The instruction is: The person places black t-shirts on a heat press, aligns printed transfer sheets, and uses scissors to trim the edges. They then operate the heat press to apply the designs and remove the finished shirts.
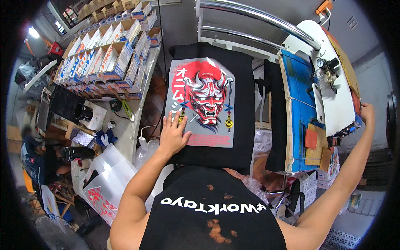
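On a black shirt [243, 100] spread over the press bed lies a printed transfer sheet [208, 137] with a red horned mask design. My left hand [173, 134] rests flat on the sheet's lower left part, fingers spread and holding nothing. To the right, my right arm reaches up along a white press machine [339, 106] with a pressure gauge [321, 63]. My right hand [367, 114] touches the machine's outer right edge. Its fingers are bent toward that edge and partly hidden, so their grip cannot be made out.
Two chrome tubes [266, 21] cross behind the shirt. A blue panel [298, 116] stands right of it. Left is a table [146, 96] with cardboard boxes [100, 62], a black bottle [77, 153] and a green-handled cutter [127, 109]. Clear printed film [112, 175] hangs nearer. Another person [35, 158] sits far left.
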The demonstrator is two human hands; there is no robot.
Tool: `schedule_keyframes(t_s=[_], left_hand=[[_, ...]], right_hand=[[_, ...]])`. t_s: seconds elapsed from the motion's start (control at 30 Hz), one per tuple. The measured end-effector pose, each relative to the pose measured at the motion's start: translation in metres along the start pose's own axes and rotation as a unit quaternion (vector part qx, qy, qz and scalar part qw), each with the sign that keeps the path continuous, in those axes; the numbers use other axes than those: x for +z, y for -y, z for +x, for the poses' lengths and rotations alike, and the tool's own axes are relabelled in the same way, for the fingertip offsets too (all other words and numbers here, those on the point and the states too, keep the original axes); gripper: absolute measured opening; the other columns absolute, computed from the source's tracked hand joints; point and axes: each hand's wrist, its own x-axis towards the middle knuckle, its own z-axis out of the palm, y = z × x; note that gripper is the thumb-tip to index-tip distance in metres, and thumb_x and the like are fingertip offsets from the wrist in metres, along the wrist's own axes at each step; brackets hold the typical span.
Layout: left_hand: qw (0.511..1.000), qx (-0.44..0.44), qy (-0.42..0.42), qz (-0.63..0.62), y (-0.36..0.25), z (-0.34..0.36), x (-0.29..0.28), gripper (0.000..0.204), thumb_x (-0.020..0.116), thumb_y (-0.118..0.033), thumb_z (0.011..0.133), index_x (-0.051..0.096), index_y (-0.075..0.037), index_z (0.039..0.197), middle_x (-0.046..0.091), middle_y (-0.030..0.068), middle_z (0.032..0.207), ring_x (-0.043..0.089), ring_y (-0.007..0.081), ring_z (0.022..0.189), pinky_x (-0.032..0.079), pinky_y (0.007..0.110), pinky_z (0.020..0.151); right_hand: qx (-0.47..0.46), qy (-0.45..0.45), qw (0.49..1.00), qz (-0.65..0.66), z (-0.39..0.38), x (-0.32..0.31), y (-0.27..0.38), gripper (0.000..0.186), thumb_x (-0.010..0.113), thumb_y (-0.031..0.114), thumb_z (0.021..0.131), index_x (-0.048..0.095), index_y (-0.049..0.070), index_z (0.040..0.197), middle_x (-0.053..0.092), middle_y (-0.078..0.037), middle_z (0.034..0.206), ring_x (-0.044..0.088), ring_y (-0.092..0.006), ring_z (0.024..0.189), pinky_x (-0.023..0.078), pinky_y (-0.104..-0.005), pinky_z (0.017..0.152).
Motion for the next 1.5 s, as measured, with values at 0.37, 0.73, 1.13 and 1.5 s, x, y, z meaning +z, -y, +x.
schedule_keyframes(t_s=[0.37,0.73,1.13,1.5], left_hand=[[0.997,0.037,-0.050,-0.050,-0.015,0.047,0.017,0.062,0.068,-0.038,0.091,0.054,-0.005,0.141,0.045,0.0204,0.153,0.036,0.0435,0.146,0.023,0.063,0.119],[0.991,0.032,-0.111,-0.069,0.017,0.024,-0.004,0.040,0.073,-0.025,0.087,0.069,-0.004,0.121,0.061,0.0155,0.134,0.049,0.0363,0.133,0.028,0.059,0.117],[0.991,0.033,-0.121,-0.047,0.017,0.023,-0.001,0.042,0.072,-0.026,0.088,0.068,-0.006,0.125,0.060,0.0130,0.138,0.049,0.0348,0.134,0.030,0.056,0.117],[0.952,-0.032,-0.247,-0.178,0.037,0.007,-0.002,0.023,0.066,-0.006,0.088,0.070,-0.002,0.110,0.065,0.0160,0.119,0.060,0.0365,0.114,0.044,0.049,0.105]], right_hand=[[-0.015,-0.309,0.949,0.061,-0.123,-0.043,0.100,0.033,0.060,0.026,0.098,0.069,0.009,0.125,0.069,-0.018,0.114,0.066,-0.0376,0.105,0.052,-0.0440,0.089],[-0.354,0.004,0.805,0.476,-0.431,0.126,0.353,0.043,0.069,0.028,0.091,0.067,0.000,0.124,0.057,-0.022,0.137,0.047,-0.0408,0.133,0.034,-0.0551,0.113],[-0.309,-0.011,0.828,0.467,-0.435,0.137,0.362,0.041,0.068,0.031,0.093,0.067,0.005,0.125,0.057,-0.019,0.138,0.048,-0.0385,0.134,0.033,-0.0530,0.113],[-0.261,-0.066,0.810,0.521,-0.436,0.136,0.333,0.021,0.071,0.011,0.088,0.072,0.003,0.107,0.066,-0.016,0.115,0.061,-0.0355,0.111,0.047,-0.0434,0.098]])
